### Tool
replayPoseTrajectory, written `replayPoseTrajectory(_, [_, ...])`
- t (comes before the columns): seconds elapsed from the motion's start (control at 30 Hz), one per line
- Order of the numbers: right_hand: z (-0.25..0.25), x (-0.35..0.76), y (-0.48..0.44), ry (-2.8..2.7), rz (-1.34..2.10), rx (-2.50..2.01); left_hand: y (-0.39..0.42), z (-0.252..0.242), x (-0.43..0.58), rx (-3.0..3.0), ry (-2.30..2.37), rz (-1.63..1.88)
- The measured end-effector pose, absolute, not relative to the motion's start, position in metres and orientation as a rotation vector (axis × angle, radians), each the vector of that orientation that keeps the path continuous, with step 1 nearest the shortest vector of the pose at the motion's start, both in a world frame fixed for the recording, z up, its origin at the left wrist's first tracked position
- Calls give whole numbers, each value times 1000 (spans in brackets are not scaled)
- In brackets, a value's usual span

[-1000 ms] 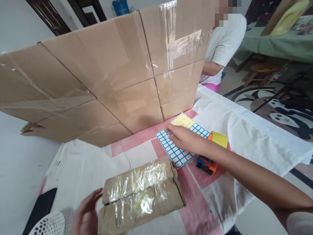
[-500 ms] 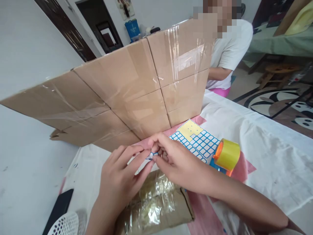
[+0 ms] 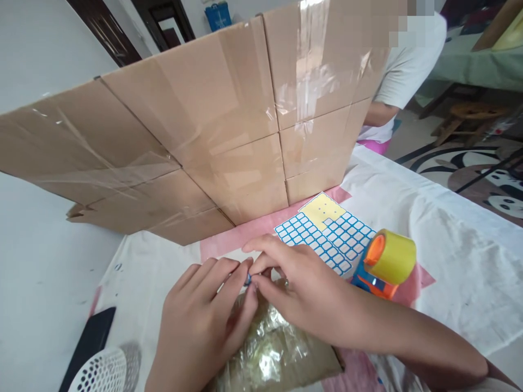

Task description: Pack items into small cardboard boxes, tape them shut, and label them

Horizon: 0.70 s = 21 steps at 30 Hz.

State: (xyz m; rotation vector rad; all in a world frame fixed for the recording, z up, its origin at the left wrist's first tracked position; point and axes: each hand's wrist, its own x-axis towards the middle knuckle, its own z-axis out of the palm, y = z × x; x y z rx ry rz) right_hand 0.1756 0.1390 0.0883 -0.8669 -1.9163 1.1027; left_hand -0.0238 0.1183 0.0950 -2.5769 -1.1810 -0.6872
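Both my hands meet above a taped cardboard box [image 3: 281, 348]. Between their fingertips is a small blue-edged sticker [image 3: 247, 279], mostly hidden. My left hand [image 3: 204, 305] pinches it from the left with thumb and index finger. From the right, my right hand [image 3: 286, 267] pinches the same piece with thumb and index finger. Beyond my right hand lies a sheet of blue-bordered label stickers [image 3: 314, 237], with a bare yellow patch [image 3: 321, 209] at its far end. Right of the sheet, a roll of yellow tape [image 3: 394, 256] sits in a blue and orange tape dispenser [image 3: 370, 280].
A tall taped cardboard panel [image 3: 229, 136] stands across the table's far side. Behind its right end is a person in a white shirt [image 3: 417, 65]. A white perforated basket [image 3: 100, 373] and a black flat object [image 3: 90, 348] are at the lower left, on white cloth [image 3: 461, 256].
My fingers have closed more tightly around the sticker, so less of it shows. My hands are slightly lower over the box. The view has shifted downward.
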Motion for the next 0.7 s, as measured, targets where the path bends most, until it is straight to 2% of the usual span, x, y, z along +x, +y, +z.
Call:
replayPoseTrajectory(0.23, [80, 170, 144, -1950, 936, -955, 120, 92, -29, -2544, -1382, -781])
replayPoseTrajectory(0.6, [81, 173, 146, -1916, 1002, -927, 122, 90, -27, -2574, -1420, -832])
replayPoseTrajectory(0.7, [78, 172, 147, -1905, 990, -950, 121, 93, -23, -2538, -1566, -820])
